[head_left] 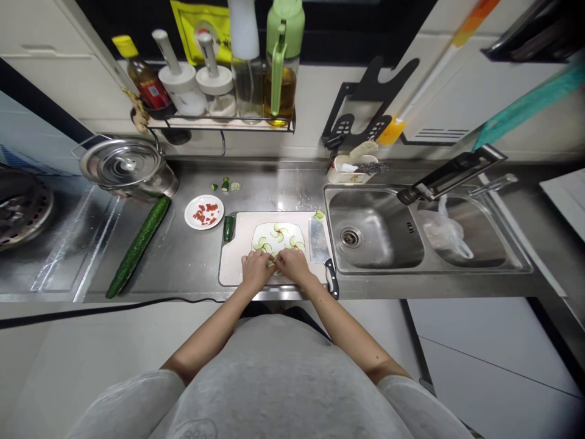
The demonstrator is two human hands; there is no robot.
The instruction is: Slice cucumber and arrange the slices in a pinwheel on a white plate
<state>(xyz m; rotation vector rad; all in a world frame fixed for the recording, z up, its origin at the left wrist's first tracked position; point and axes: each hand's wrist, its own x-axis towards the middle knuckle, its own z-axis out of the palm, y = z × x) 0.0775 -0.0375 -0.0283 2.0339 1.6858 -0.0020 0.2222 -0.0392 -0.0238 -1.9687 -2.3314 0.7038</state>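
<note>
White plate [295, 230] sits on a pale cutting board [233, 263], which rests on the steel worktop [192, 262] just left of the sink [384, 219]. Cucumber slices [278, 231] lie on the plate in curved fans. The left hand [256, 268] and right hand [292, 264] meet over its near side. Fingers on both are bent, with the tips close together; green shows beside them, but whether either hand grips a slice cannot be told.

Handling, as judged: slices light, bendy, wet and slippery, thin enough to tear; best taken by the skin edge between thumb and fingertip. Plate stiff, best steadied by its rim.

Count: one plate, one board, one cleaver [320, 241] lying along the board's right side, one small dish [188, 213] of red pieces [205, 213], one whole cucumber [139, 247], one cut cucumber length [228, 228]. Three fans show clearly; a fourth is partly hidden by the hands. Single slices and red pieces are too small to count reliably.
</note>
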